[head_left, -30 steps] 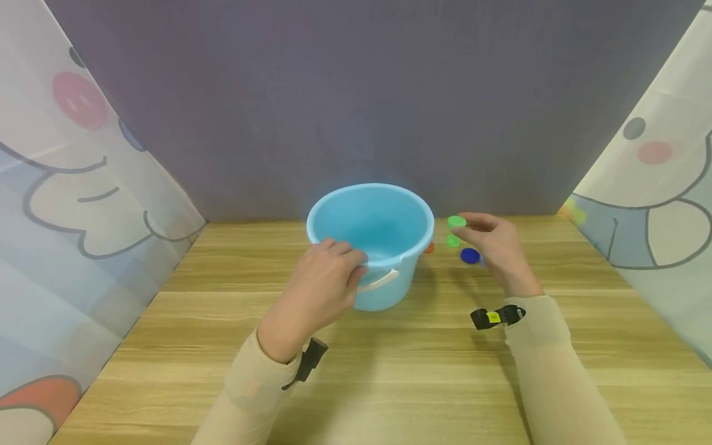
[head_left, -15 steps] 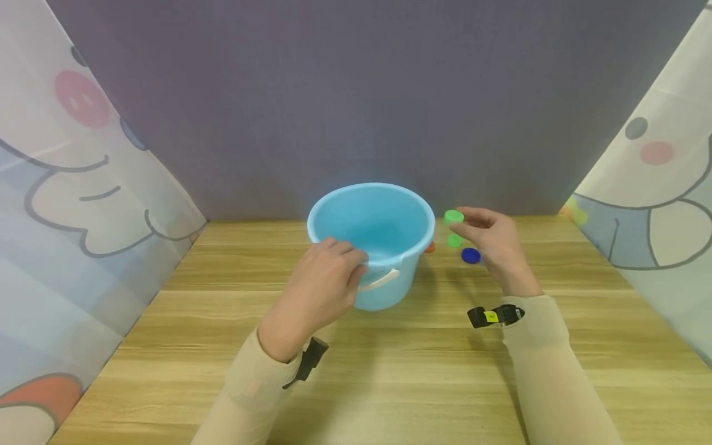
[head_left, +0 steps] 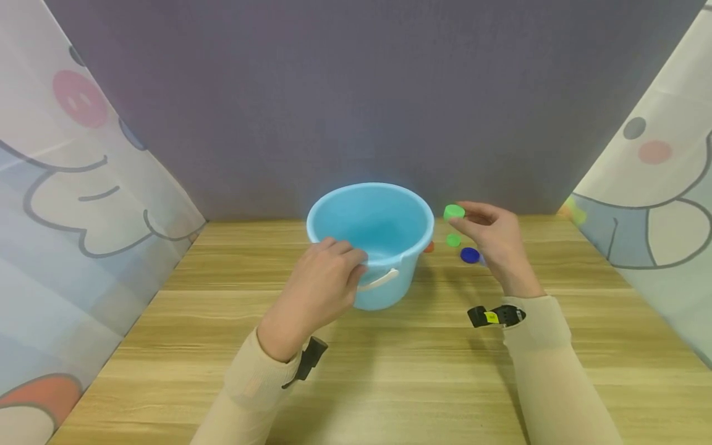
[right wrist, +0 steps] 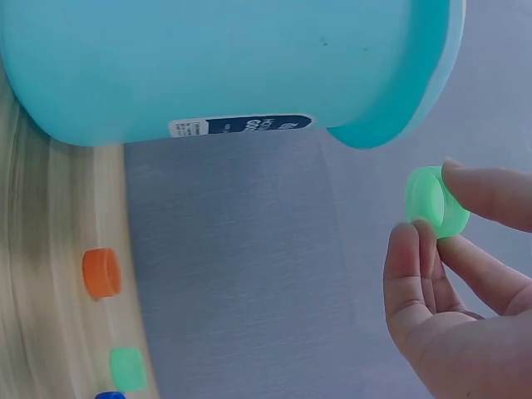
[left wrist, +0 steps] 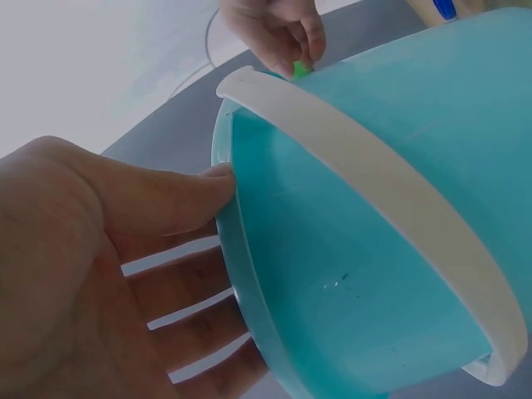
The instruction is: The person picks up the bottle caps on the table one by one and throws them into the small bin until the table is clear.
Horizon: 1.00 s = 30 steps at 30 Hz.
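While the wood-grain tabletop (head_left: 423,371) bears the light blue plastic bucket (head_left: 369,213) upright, I hold it only by its rim, so a hard pull toward 6 o'clock (12 being away from me, the bucket at the centre) could tip or drag it. Its white handle (head_left: 379,282), hanging at about 5 o'clock, might snag my thumb if I shifted that grip. A low sweep of my right wrist could scatter the caps lying around 3 o'clock: the orange bottle cap (right wrist: 101,273) close by the bucket, the loose green bottle cap (head_left: 453,240) farther out, the dark blue bottle cap (head_left: 470,255) farther again. The held green bottle cap (head_left: 453,212) could slip if my fingertips slackened, or clip the rim if carried too low.

My left hand (head_left: 322,278) is hooked over the rim at 7 o'clock, thumb outside, fingers inside. My right hand (head_left: 492,238) is nearly closed, parted just by the cap it pinches between thumb and fingertips, raised outside the bucket between 2 and 3 o'clock. How hard either squeezes, I cannot tell.
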Each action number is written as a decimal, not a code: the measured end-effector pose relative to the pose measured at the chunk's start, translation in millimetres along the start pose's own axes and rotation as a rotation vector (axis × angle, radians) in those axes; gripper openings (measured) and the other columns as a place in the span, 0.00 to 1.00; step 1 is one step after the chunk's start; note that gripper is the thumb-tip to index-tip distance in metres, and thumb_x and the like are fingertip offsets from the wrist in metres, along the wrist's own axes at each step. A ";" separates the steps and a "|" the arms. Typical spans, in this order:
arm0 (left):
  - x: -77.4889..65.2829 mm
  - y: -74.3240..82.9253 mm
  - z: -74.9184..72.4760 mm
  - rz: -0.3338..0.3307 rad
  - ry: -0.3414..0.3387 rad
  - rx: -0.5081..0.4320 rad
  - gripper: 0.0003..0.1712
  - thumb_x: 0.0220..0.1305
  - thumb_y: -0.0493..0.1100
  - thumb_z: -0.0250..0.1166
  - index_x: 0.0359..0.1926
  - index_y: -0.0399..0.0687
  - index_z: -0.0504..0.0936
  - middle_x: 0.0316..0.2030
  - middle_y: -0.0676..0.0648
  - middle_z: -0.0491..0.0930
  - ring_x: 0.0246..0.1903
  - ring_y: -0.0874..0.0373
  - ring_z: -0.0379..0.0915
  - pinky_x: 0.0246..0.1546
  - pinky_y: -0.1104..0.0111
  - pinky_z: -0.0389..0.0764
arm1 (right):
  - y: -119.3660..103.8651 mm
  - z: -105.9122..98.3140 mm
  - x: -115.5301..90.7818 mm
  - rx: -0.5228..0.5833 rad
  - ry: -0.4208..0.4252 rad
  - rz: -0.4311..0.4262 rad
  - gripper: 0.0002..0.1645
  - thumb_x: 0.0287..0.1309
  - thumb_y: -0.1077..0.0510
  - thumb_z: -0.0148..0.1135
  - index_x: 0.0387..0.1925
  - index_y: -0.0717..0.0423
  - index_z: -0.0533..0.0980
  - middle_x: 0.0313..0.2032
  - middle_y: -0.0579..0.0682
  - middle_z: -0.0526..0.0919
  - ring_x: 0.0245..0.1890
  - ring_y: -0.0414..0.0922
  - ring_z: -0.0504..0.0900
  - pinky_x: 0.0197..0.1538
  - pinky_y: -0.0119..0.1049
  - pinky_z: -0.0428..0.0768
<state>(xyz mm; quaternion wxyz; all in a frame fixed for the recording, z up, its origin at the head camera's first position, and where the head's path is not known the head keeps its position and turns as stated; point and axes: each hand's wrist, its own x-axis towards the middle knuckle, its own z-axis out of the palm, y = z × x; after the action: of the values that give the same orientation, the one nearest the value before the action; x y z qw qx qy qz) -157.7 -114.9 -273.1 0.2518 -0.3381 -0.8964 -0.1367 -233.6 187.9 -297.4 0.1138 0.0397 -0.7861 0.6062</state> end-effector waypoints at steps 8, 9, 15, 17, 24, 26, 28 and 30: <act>-1.3 0.7 -0.2 -0.003 0.006 0.004 0.04 0.62 0.34 0.70 0.33 0.46 0.83 0.26 0.51 0.77 0.29 0.53 0.68 0.34 0.63 0.72 | -7.1 2.4 -3.6 -0.014 0.025 -0.046 0.33 0.61 0.49 0.72 0.63 0.60 0.76 0.47 0.45 0.81 0.49 0.42 0.78 0.50 0.30 0.77; -1.3 0.8 -0.2 -0.003 0.006 0.004 0.04 0.62 0.34 0.70 0.33 0.46 0.83 0.26 0.51 0.77 0.29 0.53 0.68 0.34 0.63 0.71 | -8.0 2.6 -4.2 -0.012 0.029 -0.054 0.33 0.61 0.49 0.72 0.63 0.60 0.76 0.47 0.45 0.81 0.48 0.41 0.78 0.50 0.29 0.77; -0.8 1.6 -0.4 0.004 0.004 0.004 0.04 0.63 0.34 0.70 0.33 0.46 0.83 0.26 0.51 0.77 0.29 0.53 0.68 0.34 0.63 0.71 | -13.0 4.0 -7.7 0.006 0.032 -0.087 0.32 0.61 0.50 0.72 0.62 0.61 0.77 0.46 0.45 0.82 0.47 0.42 0.79 0.49 0.28 0.78; -0.7 1.7 -0.2 0.006 0.004 0.004 0.04 0.63 0.34 0.70 0.33 0.46 0.83 0.25 0.50 0.77 0.28 0.53 0.68 0.34 0.63 0.71 | -14.8 4.9 -8.8 0.011 0.029 -0.095 0.31 0.61 0.51 0.72 0.62 0.61 0.77 0.45 0.45 0.82 0.47 0.42 0.79 0.49 0.28 0.79; -0.7 2.0 0.3 0.009 0.004 0.006 0.04 0.62 0.34 0.70 0.33 0.46 0.83 0.26 0.50 0.77 0.28 0.53 0.68 0.34 0.63 0.71 | -19.7 8.0 -12.2 0.016 0.032 -0.137 0.30 0.61 0.53 0.72 0.61 0.63 0.77 0.43 0.44 0.83 0.45 0.42 0.80 0.46 0.26 0.80; -0.7 2.2 0.2 0.009 0.005 0.007 0.04 0.62 0.34 0.70 0.33 0.46 0.83 0.26 0.50 0.77 0.28 0.53 0.68 0.34 0.63 0.71 | -20.6 8.6 -13.2 0.016 0.033 -0.149 0.30 0.61 0.54 0.72 0.61 0.63 0.78 0.42 0.45 0.83 0.44 0.42 0.80 0.46 0.26 0.80; -0.8 2.4 0.3 0.011 0.007 0.008 0.05 0.62 0.34 0.70 0.32 0.46 0.82 0.25 0.50 0.77 0.28 0.53 0.68 0.34 0.63 0.71 | -21.5 9.2 -14.1 0.011 0.035 -0.157 0.30 0.61 0.54 0.73 0.61 0.63 0.78 0.42 0.45 0.83 0.44 0.42 0.80 0.45 0.25 0.80; -0.9 2.8 0.3 0.009 0.008 0.007 0.06 0.62 0.34 0.70 0.32 0.46 0.82 0.25 0.51 0.76 0.28 0.53 0.67 0.33 0.63 0.71 | -22.6 10.3 -15.4 0.000 0.038 -0.159 0.30 0.61 0.53 0.73 0.61 0.62 0.78 0.42 0.45 0.83 0.44 0.42 0.80 0.44 0.26 0.80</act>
<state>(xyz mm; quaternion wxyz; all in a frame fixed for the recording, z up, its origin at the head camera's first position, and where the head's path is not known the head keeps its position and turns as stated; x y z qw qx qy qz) -155.4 -113.2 -273.7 0.2575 -0.3408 -0.8943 -0.1336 -215.5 170.9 -282.1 0.1764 0.0906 -0.7783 0.5957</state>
